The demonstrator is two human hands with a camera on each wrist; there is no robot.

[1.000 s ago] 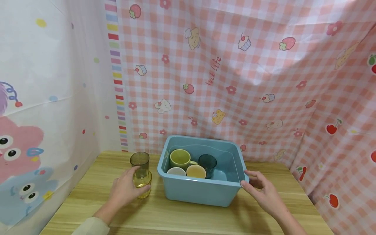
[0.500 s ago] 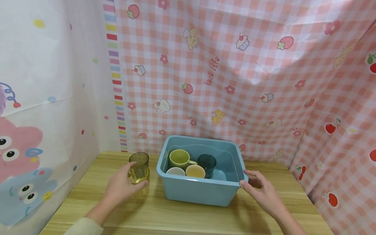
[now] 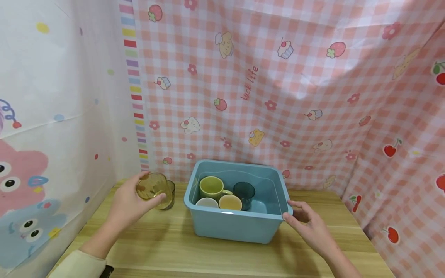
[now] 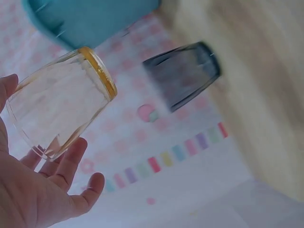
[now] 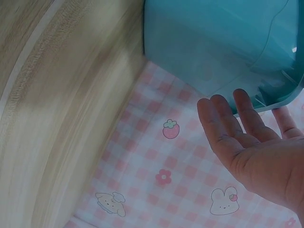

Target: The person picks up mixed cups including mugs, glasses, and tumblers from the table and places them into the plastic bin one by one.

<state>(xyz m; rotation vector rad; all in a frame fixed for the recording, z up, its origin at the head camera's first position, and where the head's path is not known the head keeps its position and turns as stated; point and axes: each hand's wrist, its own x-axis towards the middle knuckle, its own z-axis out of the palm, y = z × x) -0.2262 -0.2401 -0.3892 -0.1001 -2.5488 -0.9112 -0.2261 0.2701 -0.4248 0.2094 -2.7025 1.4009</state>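
My left hand (image 3: 126, 200) grips a clear yellow glass (image 3: 153, 187) between thumb and fingers, raised off the table and tilted. Behind it, partly covered, a dark smoky glass (image 3: 171, 195) stands on the table; the left wrist view shows this smoky glass (image 4: 183, 76) apart from the held one. At the right front corner of a blue plastic tub (image 3: 236, 227), my right hand (image 3: 311, 229) holds the rim with thumb and fingers. In the tub are a green mug (image 3: 212, 187), a white cup (image 3: 207, 202), a cup with a yellowish inside (image 3: 230, 202) and a dark glass (image 3: 244, 195).
The tub stands on a wooden table (image 3: 167, 251) near its back edge. A pink checked cloth (image 3: 222, 77) hangs behind and to the right. On the left hangs a white printed cloth (image 3: 69, 116).
My left hand has lifted the yellow glass, moved it left and back, and tilted it. The right hand stays at the tub's rim, and the tub's contents look the same.
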